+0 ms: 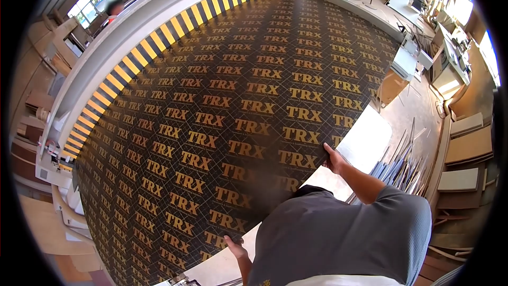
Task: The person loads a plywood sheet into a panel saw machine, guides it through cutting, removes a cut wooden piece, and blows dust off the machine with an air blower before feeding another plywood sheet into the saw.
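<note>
A large dark sheet [222, 100] printed with rows of gold "TRX" letters fills the middle of the head view. My left hand [236, 246] grips its near edge at the bottom, with the thumb on top and the other fingers mostly hidden beneath. Farther right, my right hand [332, 160] holds the same edge near the right corner, thumb over the top. The sheet's far side lies along a beam with yellow and black stripes [159, 40].
Two people, one [113, 8] at the upper left and one at the top, are behind the pale machine beam [84, 69]. Thin strips [399, 161] lie on the floor at right, near stacked boards [468, 148]. A cabinet-like machine [448, 66] stands upper right.
</note>
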`<state>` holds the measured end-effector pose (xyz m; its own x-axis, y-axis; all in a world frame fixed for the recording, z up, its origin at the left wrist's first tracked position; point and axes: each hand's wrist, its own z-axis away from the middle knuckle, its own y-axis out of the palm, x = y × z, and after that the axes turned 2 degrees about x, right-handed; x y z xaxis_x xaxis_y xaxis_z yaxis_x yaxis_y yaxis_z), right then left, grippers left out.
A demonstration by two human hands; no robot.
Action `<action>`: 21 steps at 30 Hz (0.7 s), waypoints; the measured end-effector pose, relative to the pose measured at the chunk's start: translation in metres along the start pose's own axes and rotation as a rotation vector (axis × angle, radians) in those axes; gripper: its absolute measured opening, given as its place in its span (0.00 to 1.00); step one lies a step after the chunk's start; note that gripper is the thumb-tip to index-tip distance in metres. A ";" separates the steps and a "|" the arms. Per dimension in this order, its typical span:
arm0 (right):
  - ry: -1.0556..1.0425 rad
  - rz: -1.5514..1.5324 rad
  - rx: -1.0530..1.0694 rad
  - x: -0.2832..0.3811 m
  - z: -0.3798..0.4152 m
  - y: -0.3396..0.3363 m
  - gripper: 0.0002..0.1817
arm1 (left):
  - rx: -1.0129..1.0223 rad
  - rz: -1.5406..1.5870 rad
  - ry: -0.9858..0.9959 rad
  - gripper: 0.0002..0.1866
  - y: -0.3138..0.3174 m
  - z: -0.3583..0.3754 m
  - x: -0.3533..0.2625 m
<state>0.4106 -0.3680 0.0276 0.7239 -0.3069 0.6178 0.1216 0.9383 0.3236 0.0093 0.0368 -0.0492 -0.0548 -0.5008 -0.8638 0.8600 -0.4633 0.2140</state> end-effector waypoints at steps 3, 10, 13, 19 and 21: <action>0.015 0.066 0.026 -0.002 -0.011 -0.014 0.26 | 0.002 0.005 0.000 0.32 0.000 0.000 0.000; 0.007 0.052 0.046 -0.003 -0.012 -0.017 0.26 | -0.012 -0.008 0.000 0.32 0.002 0.004 -0.004; 0.005 0.047 0.067 -0.004 -0.015 -0.020 0.26 | -0.021 -0.032 -0.028 0.32 0.001 0.005 -0.007; 0.009 0.025 0.053 0.001 -0.006 -0.012 0.26 | -0.020 0.081 -0.087 0.29 0.001 0.008 -0.007; 0.014 0.000 0.035 0.003 0.001 -0.004 0.26 | -0.022 0.175 -0.110 0.29 -0.001 0.006 -0.003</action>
<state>0.4114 -0.3731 0.0292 0.7335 -0.3048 0.6075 0.0984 0.9320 0.3489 0.0057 0.0346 -0.0436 0.0426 -0.6499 -0.7588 0.8721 -0.3465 0.3457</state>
